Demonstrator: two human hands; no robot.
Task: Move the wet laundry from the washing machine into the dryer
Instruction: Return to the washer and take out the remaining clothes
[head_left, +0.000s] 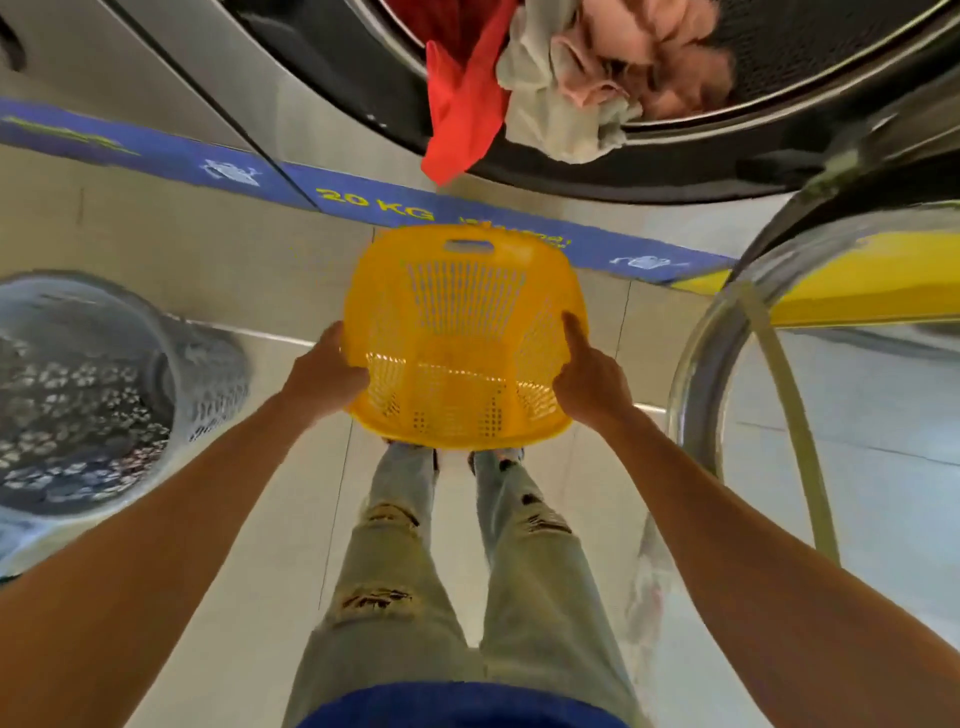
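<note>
While we stand at the open washer drum (779, 150) | left hand (327, 376) and right hand (589, 382) grip the yellow basket (462, 332) rim | wet laundry (545, 88) spills over the drum's lip above.

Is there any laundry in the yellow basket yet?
No, the yellow basket held by both hands is empty; clothes still hang from the washer drum.

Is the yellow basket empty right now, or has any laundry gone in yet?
Empty. The yellow basket shows only its bare perforated bottom and walls; the red garment hangs from the washer drum.
</note>
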